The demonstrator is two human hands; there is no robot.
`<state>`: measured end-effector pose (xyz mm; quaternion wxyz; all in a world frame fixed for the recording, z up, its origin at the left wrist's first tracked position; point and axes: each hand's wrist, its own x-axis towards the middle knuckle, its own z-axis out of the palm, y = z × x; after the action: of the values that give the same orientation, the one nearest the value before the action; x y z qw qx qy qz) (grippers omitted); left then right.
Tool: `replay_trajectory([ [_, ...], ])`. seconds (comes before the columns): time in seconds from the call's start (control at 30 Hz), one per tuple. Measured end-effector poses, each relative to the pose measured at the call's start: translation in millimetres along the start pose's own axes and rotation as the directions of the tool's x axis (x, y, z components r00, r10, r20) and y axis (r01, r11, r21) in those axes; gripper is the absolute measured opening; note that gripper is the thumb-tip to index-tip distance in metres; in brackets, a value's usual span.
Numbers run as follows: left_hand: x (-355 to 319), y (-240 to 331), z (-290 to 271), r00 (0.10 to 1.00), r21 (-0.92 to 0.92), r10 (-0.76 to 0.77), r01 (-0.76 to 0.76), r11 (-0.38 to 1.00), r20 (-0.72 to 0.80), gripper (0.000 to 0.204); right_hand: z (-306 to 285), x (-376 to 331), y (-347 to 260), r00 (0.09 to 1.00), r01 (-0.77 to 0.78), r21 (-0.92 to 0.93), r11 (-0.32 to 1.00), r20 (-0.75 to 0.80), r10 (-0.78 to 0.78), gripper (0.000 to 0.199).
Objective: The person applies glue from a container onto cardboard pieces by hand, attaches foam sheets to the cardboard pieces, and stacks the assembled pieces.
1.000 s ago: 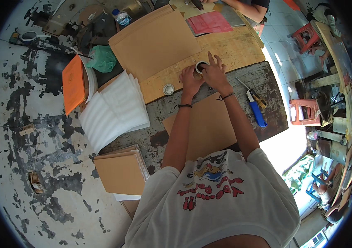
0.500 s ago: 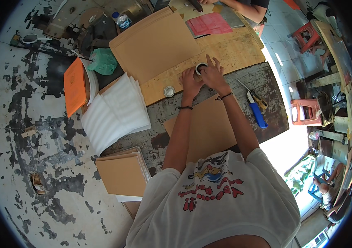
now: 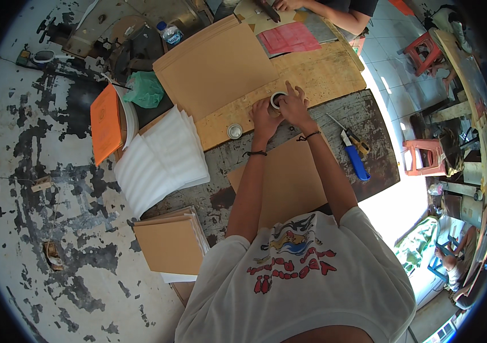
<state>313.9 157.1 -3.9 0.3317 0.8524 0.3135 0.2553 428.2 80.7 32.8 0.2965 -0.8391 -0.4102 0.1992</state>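
Both my hands are at a small round tin (image 3: 278, 96) with a pale rim and a dark inside, near the front edge of the wooden board. My left hand (image 3: 264, 117) curls round its near left side and grips it. At the tin's mouth, my right hand (image 3: 295, 107) has some fingers stretched out and apart, while others bend over the rim. Whether a fingertip reaches inside is hard to make out. To the left, a small round metal lid (image 3: 235, 131) lies at the board's edge. A brown cardboard sheet (image 3: 292, 171) lies under my forearms.
Brown cardboard sheets (image 3: 215, 66) are stacked beyond my hands. White foam sheets (image 3: 163, 160) and a cardboard pile (image 3: 169, 243) lie left. A blue-handled knife (image 3: 357, 163) and scissors (image 3: 359, 143) lie right. Across the table, another person's arm (image 3: 337, 17) is near a red sheet (image 3: 290, 38).
My right hand's fingers have shifted slightly over the tin's mouth, and the tin sits a little lower in view. The whole view has tilted slightly. My left hand keeps its grip.
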Motion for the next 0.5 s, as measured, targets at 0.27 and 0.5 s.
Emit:
replay_trajectory([
  [0.27,-4,4,-1,0.999,-0.014,0.023,-0.023,1.000,-0.030,0.063,-15,-16,-8,0.983,0.082,-0.086,0.993,-0.160,-0.095,0.028],
  [0.5,-2,6,-3,1.000,-0.033,0.001,-0.002,0.999,-0.005,0.061,-42,-22,-7,0.963,0.140,0.070,0.988,-0.243,-0.119,0.029],
])
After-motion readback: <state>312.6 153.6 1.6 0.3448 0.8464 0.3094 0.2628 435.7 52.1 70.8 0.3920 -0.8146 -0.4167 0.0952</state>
